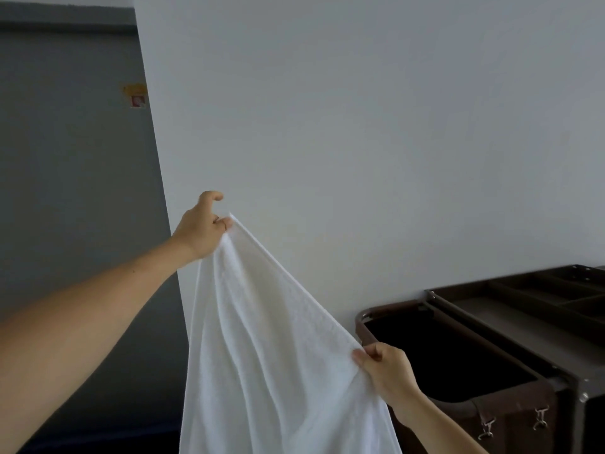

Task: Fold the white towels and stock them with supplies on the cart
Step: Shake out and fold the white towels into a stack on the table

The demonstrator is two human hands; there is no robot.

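A white towel (268,348) hangs spread in the air in front of me, its top edge slanting down from upper left to lower right. My left hand (203,227) is raised high and pinches the towel's upper corner. My right hand (386,365) is lower and grips the other top corner. The towel's lower part runs out of the bottom of the view. The brown housekeeping cart (540,326) stands at the lower right, beside my right hand.
The cart has a dark linen bag (451,365) with metal clips at its left end and a divided top tray (563,296). A pale wall fills the background. A grey door or panel (72,158) with a small sticker is at the left.
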